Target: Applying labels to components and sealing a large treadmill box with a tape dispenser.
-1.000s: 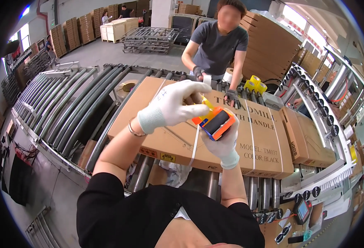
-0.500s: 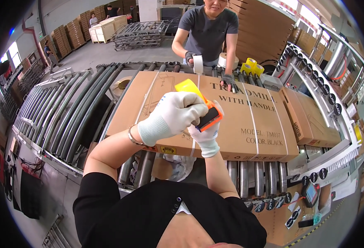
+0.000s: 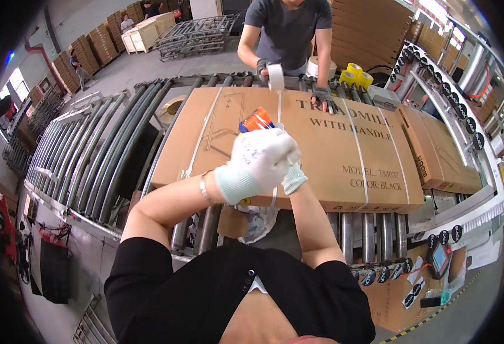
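Note:
Both my white-gloved hands meet over the big carton [image 3: 320,172] lying flat before me. My left hand [image 3: 259,160] is closed, its back upward, crossing in front of the right; whatever its fingers grip is hidden. Of my right hand [image 3: 293,178] mostly the cuff shows, its fingers covered by the left. An orange-and-blue tape dispenser [image 3: 256,120] sticks out beyond the hands, above the carton; it appears held in my right hand, though the grip itself is hidden. White straps [image 3: 355,149] run across the carton.
Opposite, a co-worker [image 3: 286,28] in dark gloves holds a tape roll [image 3: 275,77] and rests a hand on the carton. Yellow tape rolls [image 3: 356,75] stand behind. A roller conveyor [image 3: 103,155] extends left; another carton [image 3: 441,152] lies right, beside a metal frame [image 3: 464,109].
The dispenser has turned and moved up and left; its yellow part no longer shows. My left hand now covers more of my right. The view has shifted slightly.

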Motion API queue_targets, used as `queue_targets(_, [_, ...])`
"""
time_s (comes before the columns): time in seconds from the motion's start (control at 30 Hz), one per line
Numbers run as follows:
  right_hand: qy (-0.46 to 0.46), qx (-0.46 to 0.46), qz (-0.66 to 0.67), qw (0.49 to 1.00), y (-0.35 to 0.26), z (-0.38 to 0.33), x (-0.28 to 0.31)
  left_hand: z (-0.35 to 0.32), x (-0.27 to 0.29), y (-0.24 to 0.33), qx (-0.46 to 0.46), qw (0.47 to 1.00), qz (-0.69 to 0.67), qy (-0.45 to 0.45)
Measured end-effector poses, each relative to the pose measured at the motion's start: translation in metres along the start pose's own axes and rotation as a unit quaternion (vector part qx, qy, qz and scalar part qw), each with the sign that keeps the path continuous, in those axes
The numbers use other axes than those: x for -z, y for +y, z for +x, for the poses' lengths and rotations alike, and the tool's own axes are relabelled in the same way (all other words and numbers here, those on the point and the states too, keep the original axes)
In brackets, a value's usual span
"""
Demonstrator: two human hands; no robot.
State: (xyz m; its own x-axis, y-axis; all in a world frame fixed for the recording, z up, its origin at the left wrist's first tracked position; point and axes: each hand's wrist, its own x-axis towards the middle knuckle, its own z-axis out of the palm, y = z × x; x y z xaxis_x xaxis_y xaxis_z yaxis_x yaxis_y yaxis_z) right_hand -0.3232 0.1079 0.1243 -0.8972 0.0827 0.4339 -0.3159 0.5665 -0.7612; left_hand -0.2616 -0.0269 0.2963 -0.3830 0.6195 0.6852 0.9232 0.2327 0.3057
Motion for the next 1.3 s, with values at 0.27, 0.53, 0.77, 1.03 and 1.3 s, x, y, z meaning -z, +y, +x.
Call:
queue_targets(0.27, [0.053,-0.258,-0.164,0.951,-0.015,-0.010,0.066,0.066,-0.014,-0.060,0.178,0.920,-0.348,0.042])
queue_targets(0.53, [0.115,-0.229,-0.142,0.956,-0.024,-0.034,0.092,0.079,-0.095,-0.264,0.370,0.782,-0.482,0.140])
queue_targets(0.77, [0.165,-0.211,-0.138,0.953,-0.017,-0.039,0.098,0.042,-0.137,-0.292,0.513,0.667,-0.518,0.152])
queue_targets(1.03, [0.258,-0.104,-0.067,0.958,-0.026,-0.044,0.093,0.004,-0.117,-0.267,0.494,0.673,-0.541,0.107])
queue_targets(1.3, [0.246,-0.108,-0.042,0.962,-0.037,-0.054,0.085,0.057,-0.082,-0.242,0.361,0.779,-0.485,0.166])
